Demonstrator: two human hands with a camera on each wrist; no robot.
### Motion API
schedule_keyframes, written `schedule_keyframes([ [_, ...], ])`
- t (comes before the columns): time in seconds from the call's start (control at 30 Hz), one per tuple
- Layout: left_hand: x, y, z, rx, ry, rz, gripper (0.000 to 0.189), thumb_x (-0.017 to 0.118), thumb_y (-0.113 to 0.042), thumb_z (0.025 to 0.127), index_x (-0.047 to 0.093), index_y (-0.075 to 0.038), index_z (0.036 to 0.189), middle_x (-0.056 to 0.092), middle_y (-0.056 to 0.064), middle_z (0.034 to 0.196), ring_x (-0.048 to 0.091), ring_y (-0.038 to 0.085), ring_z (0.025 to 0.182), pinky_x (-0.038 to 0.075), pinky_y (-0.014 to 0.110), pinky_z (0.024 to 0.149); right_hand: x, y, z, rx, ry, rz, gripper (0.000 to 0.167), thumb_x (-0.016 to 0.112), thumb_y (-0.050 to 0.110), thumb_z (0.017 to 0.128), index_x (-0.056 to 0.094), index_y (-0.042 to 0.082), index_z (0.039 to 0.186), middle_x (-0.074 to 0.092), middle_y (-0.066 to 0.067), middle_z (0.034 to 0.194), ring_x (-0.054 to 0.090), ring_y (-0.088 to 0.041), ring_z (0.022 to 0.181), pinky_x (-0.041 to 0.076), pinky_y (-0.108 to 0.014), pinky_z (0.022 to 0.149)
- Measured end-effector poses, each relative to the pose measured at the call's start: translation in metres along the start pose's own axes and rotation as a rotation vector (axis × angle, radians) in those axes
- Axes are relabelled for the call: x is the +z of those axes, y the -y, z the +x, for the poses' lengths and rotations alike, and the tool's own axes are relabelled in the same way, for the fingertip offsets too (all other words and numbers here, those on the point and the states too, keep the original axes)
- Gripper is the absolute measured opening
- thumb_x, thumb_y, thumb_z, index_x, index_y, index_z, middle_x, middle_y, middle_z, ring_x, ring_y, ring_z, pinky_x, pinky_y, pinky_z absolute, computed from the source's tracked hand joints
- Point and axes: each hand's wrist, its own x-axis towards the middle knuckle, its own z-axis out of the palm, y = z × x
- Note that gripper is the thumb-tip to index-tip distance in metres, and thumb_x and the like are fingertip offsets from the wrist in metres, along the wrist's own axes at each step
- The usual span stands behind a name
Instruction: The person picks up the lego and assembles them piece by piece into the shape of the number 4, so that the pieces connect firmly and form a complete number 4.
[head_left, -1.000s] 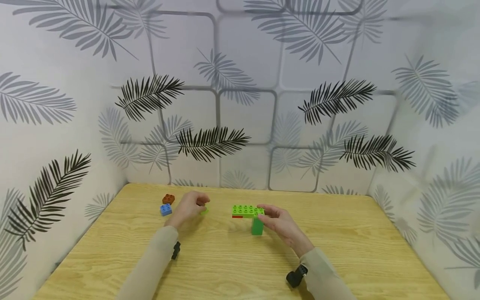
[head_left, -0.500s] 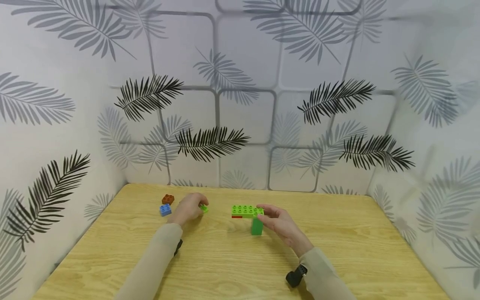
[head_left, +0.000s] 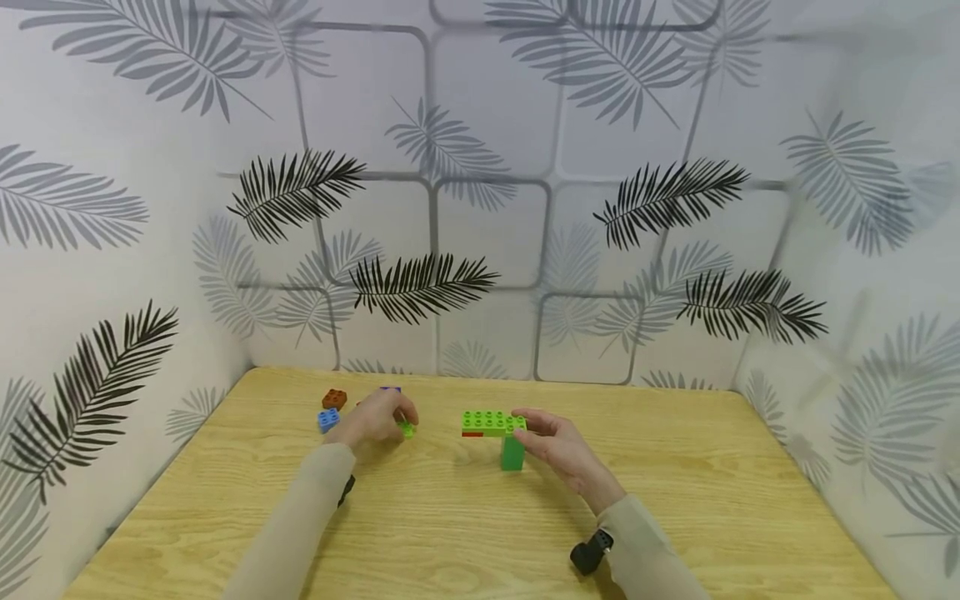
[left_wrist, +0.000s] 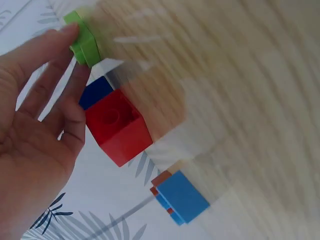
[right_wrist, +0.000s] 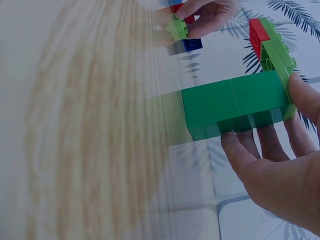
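My left hand (head_left: 375,417) pinches a small light-green brick (left_wrist: 86,42) between thumb and fingers, low at the table's left half. Just beyond that hand lie a red brick (left_wrist: 119,127) and a dark blue brick (left_wrist: 96,93), mostly hidden by it in the head view. Toward the middle, my right hand (head_left: 566,452) grips the top of a built piece. This has two dark green blocks (right_wrist: 232,105) stacked upright, a long light-green brick (head_left: 487,422) across their top, jutting left, and a red brick (right_wrist: 258,37) under the jutting end.
A light blue brick (head_left: 328,420) and a brown brick (head_left: 334,399) sit left of my left hand on the wooden table (head_left: 450,533). Patterned walls (head_left: 487,333) stand behind the table and at both sides.
My left hand first reaches over the small light-green brick, then shifts slightly left and nearer with it. Parts of the red and dark blue bricks now show behind it. My right hand stays put.
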Motion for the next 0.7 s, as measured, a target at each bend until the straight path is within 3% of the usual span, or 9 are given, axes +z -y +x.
schedule_keyframes([
  [0.23, -0.005, -0.006, -0.005, 0.004, 0.088, -0.017, 0.038, 0.073, 0.010, 0.075, 0.074, -0.011, 0.106, 0.069, 0.003, 0.108, 0.062, 0.027, 0.105, 0.054, 0.042, 0.087, 0.000, 0.001, -0.001, -0.005, 0.013, 0.007, 0.055, 0.063, 0.014, 0.096, 0.043, -0.001, 0.146, 0.053, -0.016, 0.134, 0.060, -0.011, 0.112, 0.046, -0.035, 0.105],
  [0.43, -0.003, -0.009, -0.004, 0.017, 0.134, -0.009, 0.041, 0.075, 0.010, 0.073, 0.074, -0.011, 0.108, 0.069, 0.003, 0.109, 0.062, 0.024, 0.105, 0.052, 0.045, 0.094, -0.001, 0.001, -0.001, -0.003, 0.015, 0.004, 0.056, 0.064, 0.015, 0.096, 0.043, 0.000, 0.146, 0.052, -0.016, 0.135, 0.060, -0.011, 0.112, 0.046, -0.035, 0.105],
  [0.57, -0.001, -0.013, -0.004, 0.023, 0.112, -0.093, 0.041, 0.075, 0.004, 0.076, 0.072, -0.011, 0.114, 0.069, 0.004, 0.114, 0.061, 0.022, 0.106, 0.051, 0.044, 0.094, -0.002, -0.001, -0.001, -0.009, 0.020, 0.005, 0.057, 0.064, 0.015, 0.096, 0.043, -0.001, 0.146, 0.053, -0.016, 0.134, 0.060, -0.011, 0.112, 0.046, -0.035, 0.105],
  [0.7, -0.002, -0.018, -0.005, 0.117, 0.084, -0.215, 0.039, 0.072, 0.001, 0.082, 0.068, -0.005, 0.120, 0.067, 0.011, 0.119, 0.060, 0.025, 0.109, 0.051, 0.043, 0.095, -0.002, -0.002, 0.000, -0.010, 0.019, 0.002, 0.056, 0.064, 0.016, 0.096, 0.043, 0.000, 0.146, 0.053, -0.015, 0.133, 0.060, -0.011, 0.112, 0.047, -0.034, 0.104],
])
